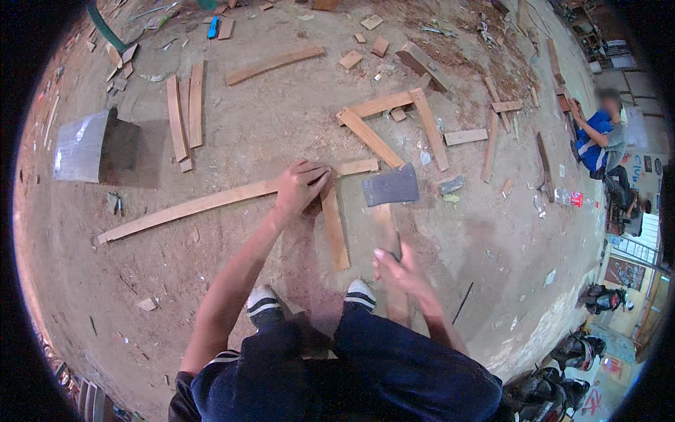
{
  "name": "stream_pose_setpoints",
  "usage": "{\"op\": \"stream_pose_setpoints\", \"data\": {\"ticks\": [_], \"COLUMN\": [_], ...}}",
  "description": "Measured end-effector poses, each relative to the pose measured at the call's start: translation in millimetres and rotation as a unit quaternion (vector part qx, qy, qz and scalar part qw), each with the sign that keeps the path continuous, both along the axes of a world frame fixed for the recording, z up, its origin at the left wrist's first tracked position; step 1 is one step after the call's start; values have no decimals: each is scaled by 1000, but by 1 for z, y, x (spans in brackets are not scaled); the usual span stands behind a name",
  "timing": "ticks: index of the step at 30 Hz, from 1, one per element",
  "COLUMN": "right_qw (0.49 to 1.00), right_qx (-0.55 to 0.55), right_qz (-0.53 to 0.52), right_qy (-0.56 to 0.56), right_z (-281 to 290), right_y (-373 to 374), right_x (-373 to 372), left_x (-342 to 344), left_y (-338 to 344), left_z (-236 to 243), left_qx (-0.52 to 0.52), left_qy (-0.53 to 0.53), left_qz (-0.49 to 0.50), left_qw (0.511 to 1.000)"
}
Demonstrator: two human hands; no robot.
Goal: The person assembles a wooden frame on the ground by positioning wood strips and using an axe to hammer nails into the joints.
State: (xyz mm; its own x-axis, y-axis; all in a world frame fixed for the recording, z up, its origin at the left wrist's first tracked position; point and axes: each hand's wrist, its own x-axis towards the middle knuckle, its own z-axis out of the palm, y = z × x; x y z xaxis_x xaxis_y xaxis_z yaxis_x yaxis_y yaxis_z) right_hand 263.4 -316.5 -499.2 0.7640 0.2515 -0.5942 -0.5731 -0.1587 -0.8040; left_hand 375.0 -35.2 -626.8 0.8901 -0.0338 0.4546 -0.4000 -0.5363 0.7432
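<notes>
My right hand [409,276] is wrapped round the wooden handle [384,228] of an axe; its broad grey head [391,186] hangs in front of me, slightly blurred. My left hand [304,186] is closed, its fingertips pressed together where a long wooden strip [197,205] meets a shorter wooden piece [335,232]. Whatever the fingertips pinch is too small or hidden to make out. The long strip runs to the left under that hand, and its short end [358,167] shows to the right. The shorter piece points back toward my feet.
Beyond the axe lies a frame of joined wooden strips [380,105]. Loose strips [195,105] and offcuts [350,60] are scattered across the dirt floor. A grey metal box [83,148] stands at the left. Another person [601,133] sits at the far right, near parked motorbikes [548,394].
</notes>
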Motion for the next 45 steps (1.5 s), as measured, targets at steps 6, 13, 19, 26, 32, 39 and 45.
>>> {"op": "stream_pose_setpoints", "data": {"ticks": [6, 13, 19, 26, 32, 39, 45], "right_qw": [921, 872, 854, 862, 869, 870, 895], "right_qx": [-275, -347, -375, -365, -364, -355, -343], "right_qz": [59, 195, 229, 195, 170, 191, 126], "right_qy": [-269, -284, -278, -292, -289, -284, -257], "right_z": [-3, -10, -14, -19, -15, -26, -18], "right_y": [57, 61, 66, 66, 70, 71, 80], "right_x": [23, 44, 42, 41, 35, 37, 27], "left_x": [-5, -5, -6, -6, -6, -6, -6], "left_y": [3, 2, 3, 5, 5, 5, 6], "left_z": [8, 4, 6, 5, 8, 0, 7], "left_qx": [7, 7, 19, 19, 9, 21, 10], "left_qy": [35, 36, 42, 49, 54, 43, 39], "left_qz": [-3, -1, 17, 7, -4, 3, -14], "left_qw": [999, 999, 999, 999, 998, 999, 999]}}
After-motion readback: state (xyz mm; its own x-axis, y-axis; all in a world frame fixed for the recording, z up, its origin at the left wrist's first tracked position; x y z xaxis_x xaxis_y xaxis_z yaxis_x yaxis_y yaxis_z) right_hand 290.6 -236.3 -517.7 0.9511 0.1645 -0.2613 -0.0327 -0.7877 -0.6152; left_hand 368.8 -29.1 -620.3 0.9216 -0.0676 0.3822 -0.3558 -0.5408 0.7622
